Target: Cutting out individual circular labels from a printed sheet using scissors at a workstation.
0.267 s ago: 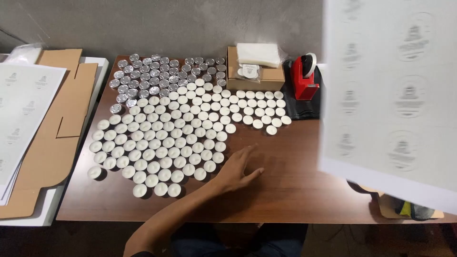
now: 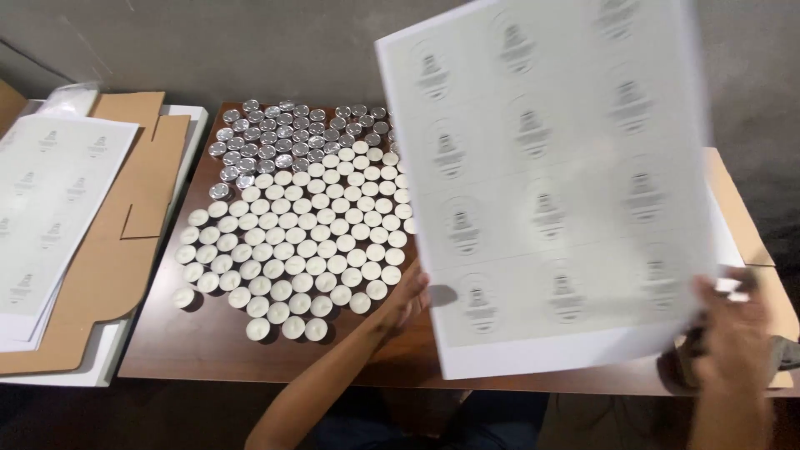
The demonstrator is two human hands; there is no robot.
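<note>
Here a thin white label sheet [image 2: 558, 183] hangs above round tealights [image 2: 292, 250]; right hand [image 2: 733, 333] pinches its corner, left hand [image 2: 408, 302] seemingly grips its edge.

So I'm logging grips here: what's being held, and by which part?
The label sheet: right hand grips its lower right corner, left hand its lower left edge.

Left hand [image 2: 406, 302] extended forward, fingers bent, right hand [image 2: 733, 333] raised, grip closed

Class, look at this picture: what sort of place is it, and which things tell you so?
Probably a small craft or packing workspace: rows of tealight candles on a wooden table, a printed label sheet and flattened cardboard.
</note>
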